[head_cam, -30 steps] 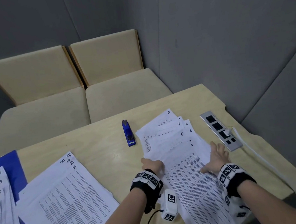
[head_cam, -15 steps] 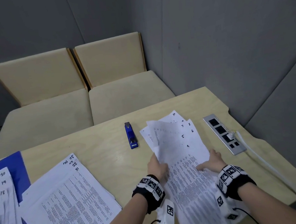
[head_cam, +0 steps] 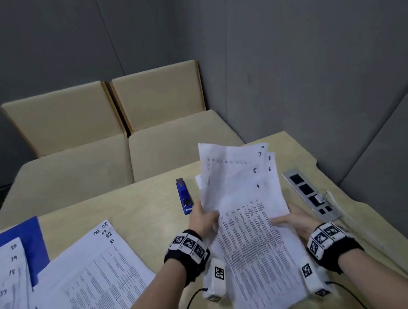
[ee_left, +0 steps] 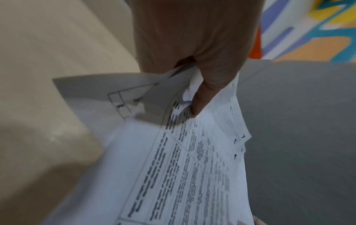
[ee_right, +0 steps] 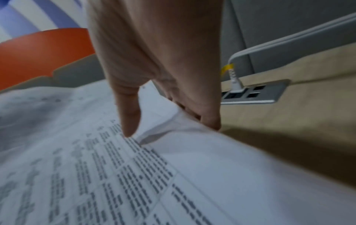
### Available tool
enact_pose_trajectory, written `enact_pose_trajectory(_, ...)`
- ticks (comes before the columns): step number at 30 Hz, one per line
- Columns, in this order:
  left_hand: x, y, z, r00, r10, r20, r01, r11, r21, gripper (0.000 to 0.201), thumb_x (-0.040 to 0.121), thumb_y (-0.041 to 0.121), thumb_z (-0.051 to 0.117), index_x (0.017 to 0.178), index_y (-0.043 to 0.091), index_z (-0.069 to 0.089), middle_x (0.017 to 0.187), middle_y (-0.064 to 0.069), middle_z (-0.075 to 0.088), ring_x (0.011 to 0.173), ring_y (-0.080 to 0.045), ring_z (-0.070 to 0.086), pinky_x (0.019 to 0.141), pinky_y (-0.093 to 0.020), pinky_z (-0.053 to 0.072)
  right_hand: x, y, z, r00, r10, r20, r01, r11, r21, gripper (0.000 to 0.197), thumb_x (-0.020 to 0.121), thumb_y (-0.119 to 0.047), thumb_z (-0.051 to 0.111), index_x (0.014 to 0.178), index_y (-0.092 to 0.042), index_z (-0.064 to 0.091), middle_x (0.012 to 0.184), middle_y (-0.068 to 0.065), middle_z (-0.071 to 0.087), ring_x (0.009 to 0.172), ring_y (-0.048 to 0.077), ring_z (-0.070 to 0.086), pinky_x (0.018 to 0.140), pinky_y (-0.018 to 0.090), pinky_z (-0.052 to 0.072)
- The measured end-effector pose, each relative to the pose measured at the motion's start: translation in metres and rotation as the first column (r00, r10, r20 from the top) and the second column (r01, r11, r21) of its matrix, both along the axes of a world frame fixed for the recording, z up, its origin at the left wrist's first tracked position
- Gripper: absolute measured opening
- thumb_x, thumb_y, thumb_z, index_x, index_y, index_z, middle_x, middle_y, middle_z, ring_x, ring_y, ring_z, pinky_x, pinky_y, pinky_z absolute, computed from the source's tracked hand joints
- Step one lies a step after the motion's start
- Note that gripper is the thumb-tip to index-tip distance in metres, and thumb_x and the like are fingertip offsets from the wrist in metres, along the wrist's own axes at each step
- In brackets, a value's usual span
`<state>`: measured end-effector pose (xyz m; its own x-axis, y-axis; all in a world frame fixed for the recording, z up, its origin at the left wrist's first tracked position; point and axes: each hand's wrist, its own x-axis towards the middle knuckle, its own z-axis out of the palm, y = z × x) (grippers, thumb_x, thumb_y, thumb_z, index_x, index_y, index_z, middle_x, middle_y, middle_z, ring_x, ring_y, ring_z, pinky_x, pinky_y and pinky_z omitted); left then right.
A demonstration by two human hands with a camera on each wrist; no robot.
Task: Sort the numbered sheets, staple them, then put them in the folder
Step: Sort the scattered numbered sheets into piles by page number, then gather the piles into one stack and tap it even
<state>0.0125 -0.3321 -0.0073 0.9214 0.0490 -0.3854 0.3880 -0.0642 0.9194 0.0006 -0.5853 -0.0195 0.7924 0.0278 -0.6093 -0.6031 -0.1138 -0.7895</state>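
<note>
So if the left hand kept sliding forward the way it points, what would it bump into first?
Probably the blue stapler: the left hand, gripping the sheets, points up-table with the stapler's near end just ahead. Depth is unclear.

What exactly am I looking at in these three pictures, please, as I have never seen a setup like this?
No machine here: a person wears a camera on the head and one on each wrist, on black bands with square markers. The wide picture is from the head; the two close-ups look along each hand.

The left hand and right hand together hold a stack of printed sheets, hand-numbered 4 to 8 at the corners, raised off the wooden table. In each close-up the thumb presses on top of the paper.

On the table lie a blue stapler, a pile numbered from 21, another pile on a blue folder, and a socket strip.
</note>
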Motion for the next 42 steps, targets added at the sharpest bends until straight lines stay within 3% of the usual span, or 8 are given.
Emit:
enact_pose_trajectory(4, 0.004, -0.01, -0.027, 0.98, 0.1, -0.174, -0.104, 0.995, -0.012, 0.063, 0.071, -0.018, 0.048, 0.13, 0.002, 0.043, 0.116, -0.022, 0.052, 0.066, -0.027, 0.055, 0.049, -0.026, 0.047, 0.014, 0.007, -0.018, 1.0, 0.0, 0.002, 0.001, 0.951, -0.31, 0.047, 0.082, 0.007, 0.061, 0.128, 0.0, 0.051, 0.125, 0.016, 0.06, 0.109, 0.026, 0.057, 0.1, 0.037, 0.044)
enact_pose_trajectory(7, 0.01, -0.018, -0.036, 0.969, 0.002, -0.246, 0.125, 0.858, 0.499, 0.047, 0.08, -0.002, 0.052, 0.126, 0.004, 0.048, 0.131, -0.019, 0.046, 0.112, -0.034, 0.051, 0.094, -0.037, 0.047, 0.02, 0.014, -0.03, 0.997, 0.037, -0.065, -0.068, 0.82, -0.569, 0.05, 0.085, -0.002, 0.056, 0.134, 0.0, 0.047, 0.137, 0.016, 0.049, 0.12, 0.031, 0.051, 0.102, 0.034, 0.041)
enact_pose_trajectory(9, 0.014, -0.026, -0.034, 0.944, 0.024, -0.329, 0.186, 0.785, 0.591, 0.042, 0.086, 0.007, 0.048, 0.128, 0.007, 0.045, 0.136, -0.018, 0.032, 0.124, -0.036, 0.037, 0.106, -0.037, 0.035, 0.019, 0.021, -0.031, 0.995, 0.047, -0.086, -0.094, 0.71, -0.698, 0.054, 0.084, -0.008, 0.051, 0.137, -0.004, 0.041, 0.141, 0.017, 0.037, 0.126, 0.034, 0.043, 0.105, 0.036, 0.039)
enact_pose_trajectory(17, 0.038, -0.037, -0.038, 0.936, 0.048, -0.349, 0.124, 0.883, 0.452, 0.043, 0.09, 0.007, 0.045, 0.132, 0.001, 0.041, 0.138, -0.018, 0.025, 0.107, -0.032, 0.049, 0.094, -0.032, 0.043, 0.042, 0.021, -0.043, 0.99, -0.129, -0.06, 0.062, 0.774, -0.63, 0.086, 0.072, -0.015, 0.074, 0.143, -0.007, 0.026, 0.143, 0.015, 0.033, 0.125, 0.034, 0.044, 0.104, 0.042, 0.042)
enact_pose_trajectory(27, 0.034, -0.02, -0.045, 0.906, -0.111, -0.409, 0.267, 0.899, 0.347, 0.055, 0.085, -0.001, 0.053, 0.134, 0.003, 0.028, 0.124, -0.018, 0.05, 0.105, -0.031, 0.053, 0.087, -0.035, 0.049, 0.045, 0.011, -0.05, 0.979, 0.045, -0.198, -0.142, 0.846, -0.515, 0.072, 0.08, 0.004, 0.061, 0.142, -0.003, 0.024, 0.142, 0.017, 0.037, 0.13, 0.034, 0.038, 0.105, 0.04, 0.037)
enact_pose_trajectory(32, 0.024, -0.008, -0.017, 0.943, -0.265, -0.201, 0.325, 0.866, 0.381, 0.057, 0.077, -0.007, 0.056, 0.129, 0.012, 0.044, 0.118, -0.009, 0.06, 0.1, -0.022, 0.056, 0.079, -0.028, 0.049, 0.026, 0.009, -0.036, 0.99, 0.106, -0.088, -0.131, 0.924, -0.359, 0.065, 0.08, 0.006, 0.06, 0.139, -0.013, 0.039, 0.135, 0.009, 0.054, 0.122, 0.028, 0.05, 0.105, 0.043, 0.04)
enact_pose_trajectory(36, 0.028, -0.006, 0.047, 0.952, -0.223, 0.21, 0.102, 0.877, 0.47, 0.052, 0.081, -0.006, 0.049, 0.131, 0.008, 0.048, 0.109, -0.007, 0.062, 0.095, -0.021, 0.06, 0.076, -0.021, 0.046, 0.025, 0.015, 0.026, 0.976, -0.052, 0.211, 0.088, 0.983, -0.161, 0.048, 0.086, 0.004, 0.057, 0.13, -0.013, 0.049, 0.119, 0.006, 0.063, 0.108, 0.026, 0.06, 0.097, 0.046, 0.047)
enact_pose_trajectory(42, 0.032, -0.013, 0.115, 0.692, -0.134, 0.709, -0.24, 0.884, 0.401, 0.036, 0.086, -0.002, 0.052, 0.12, 0.009, 0.051, 0.106, -0.008, 0.065, 0.095, -0.026, 0.061, 0.077, -0.033, 0.051, 0.031, 0.036, 0.119, 0.785, -0.225, 0.576, 0.242, 0.969, 0.049, 0.037, 0.089, -0.006, 0.06, 0.124, -0.014, 0.052, 0.115, 0.007, 0.065, 0.104, 0.024, 0.064, 0.091, 0.042, 0.051)
